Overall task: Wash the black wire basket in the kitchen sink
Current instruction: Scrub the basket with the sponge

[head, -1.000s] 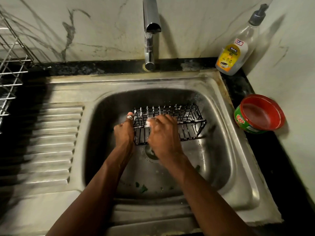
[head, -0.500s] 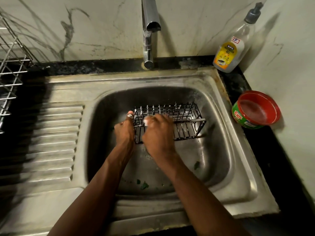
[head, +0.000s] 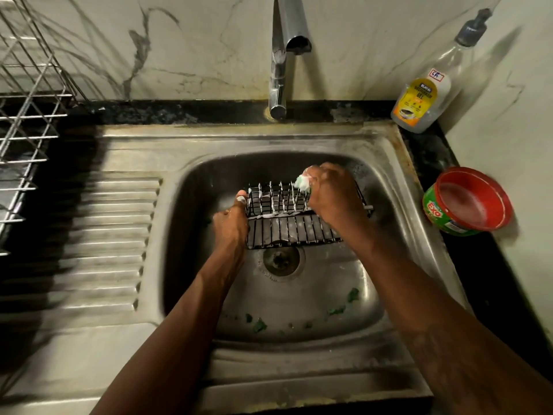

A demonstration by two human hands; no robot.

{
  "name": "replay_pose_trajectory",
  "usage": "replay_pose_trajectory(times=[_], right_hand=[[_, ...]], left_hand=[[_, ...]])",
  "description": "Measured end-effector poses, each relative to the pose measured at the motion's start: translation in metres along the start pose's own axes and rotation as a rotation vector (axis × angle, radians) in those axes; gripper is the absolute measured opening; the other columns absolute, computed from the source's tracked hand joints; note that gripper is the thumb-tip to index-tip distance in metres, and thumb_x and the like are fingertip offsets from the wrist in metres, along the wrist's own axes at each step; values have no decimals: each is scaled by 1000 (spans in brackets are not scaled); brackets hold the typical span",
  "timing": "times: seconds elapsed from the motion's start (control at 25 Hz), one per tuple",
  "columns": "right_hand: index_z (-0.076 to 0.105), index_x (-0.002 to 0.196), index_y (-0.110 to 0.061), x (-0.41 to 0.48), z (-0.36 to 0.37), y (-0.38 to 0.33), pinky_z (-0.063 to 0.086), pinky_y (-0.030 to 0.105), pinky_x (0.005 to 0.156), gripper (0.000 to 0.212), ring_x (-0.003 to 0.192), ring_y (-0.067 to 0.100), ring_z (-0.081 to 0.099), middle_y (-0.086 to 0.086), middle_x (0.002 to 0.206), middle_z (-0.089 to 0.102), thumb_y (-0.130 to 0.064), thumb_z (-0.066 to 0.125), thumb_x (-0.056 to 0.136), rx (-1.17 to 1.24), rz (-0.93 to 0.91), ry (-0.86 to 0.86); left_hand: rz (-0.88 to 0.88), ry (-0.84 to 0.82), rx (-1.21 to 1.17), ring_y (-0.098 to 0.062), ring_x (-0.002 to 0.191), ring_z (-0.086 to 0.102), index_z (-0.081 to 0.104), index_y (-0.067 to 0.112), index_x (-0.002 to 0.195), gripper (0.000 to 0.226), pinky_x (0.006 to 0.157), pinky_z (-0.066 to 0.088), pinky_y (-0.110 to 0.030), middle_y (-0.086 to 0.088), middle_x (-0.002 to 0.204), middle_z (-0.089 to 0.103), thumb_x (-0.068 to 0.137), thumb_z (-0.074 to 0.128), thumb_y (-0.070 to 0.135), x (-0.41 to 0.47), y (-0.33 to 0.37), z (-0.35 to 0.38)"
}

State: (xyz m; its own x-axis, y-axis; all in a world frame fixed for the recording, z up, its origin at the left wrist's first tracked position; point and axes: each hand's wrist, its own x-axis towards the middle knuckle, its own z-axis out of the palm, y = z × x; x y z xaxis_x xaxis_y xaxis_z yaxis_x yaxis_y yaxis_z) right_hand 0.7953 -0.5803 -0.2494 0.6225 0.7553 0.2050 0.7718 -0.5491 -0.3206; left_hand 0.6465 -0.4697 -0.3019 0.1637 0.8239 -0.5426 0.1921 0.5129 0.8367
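Sink holds one black wire basket; one bottle, one tub beside. Left hand grips its end; right hand clutches one soapy sponge.

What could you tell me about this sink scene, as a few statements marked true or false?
1. The left hand grips the left end of the black wire basket. True.
2. Water is pouring from the tap. False: no stream shows below the spout.
3. The right hand holds a soapy scrubber at the basket's far edge. True.
4. The red tub sits inside the sink. False: it stands on the dark counter to the right of the sink.
5. Green scraps lie on the sink floor. True.
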Motion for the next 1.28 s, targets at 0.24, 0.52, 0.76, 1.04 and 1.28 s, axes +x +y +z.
replay_pose_trajectory(times=[0.24, 0.52, 0.76, 1.04, 1.28], right_hand=[[75, 110, -7, -9, 0, 9, 46, 27, 72, 30, 84, 28, 62, 14, 93, 69, 8, 63, 86, 98, -137, -80], [76, 105, -5, -31, -30, 40, 42, 22, 70, 20, 77, 20, 61, 14, 93, 73, 3, 64, 91, 98, -154, -17], [76, 103, -11, -11, -22, 63, 56, 32, 72, 21, 79, 26, 65, 9, 89, 71, -4, 65, 87, 53, -162, -33], [75, 106, -11, -49, -42, 56, 43, 25, 71, 23, 84, 26, 62, 9, 95, 68, -4, 63, 87, 24, -46, -47], [67, 113, -5, -40, -47, 42, 50, 33, 77, 28, 94, 30, 66, 15, 111, 66, -7, 64, 85, -69, 323, -1]], left_hand=[[25, -29, 18, -20, 71, 50, 49, 14, 67, 51, 69, 47, -42, -5, 66, 53, 92, 67, 54, 1, 1, -3], [-23, -14, 8, -26, 82, 63, 51, 16, 82, 50, 82, 54, -44, -7, 86, 67, 79, 74, 60, 6, 2, -5], [7, -36, -10, -18, 70, 54, 64, 10, 84, 42, 69, 45, -33, -3, 78, 65, 89, 72, 51, 6, 0, -4], [-6, -7, -14, -14, 56, 47, 64, 16, 71, 36, 59, 40, -29, 2, 58, 58, 92, 72, 44, -7, 9, -4], [-19, 59, -12, -18, 61, 53, 71, 6, 90, 54, 70, 43, -38, -25, 86, 71, 78, 76, 59, -3, 1, -3]])
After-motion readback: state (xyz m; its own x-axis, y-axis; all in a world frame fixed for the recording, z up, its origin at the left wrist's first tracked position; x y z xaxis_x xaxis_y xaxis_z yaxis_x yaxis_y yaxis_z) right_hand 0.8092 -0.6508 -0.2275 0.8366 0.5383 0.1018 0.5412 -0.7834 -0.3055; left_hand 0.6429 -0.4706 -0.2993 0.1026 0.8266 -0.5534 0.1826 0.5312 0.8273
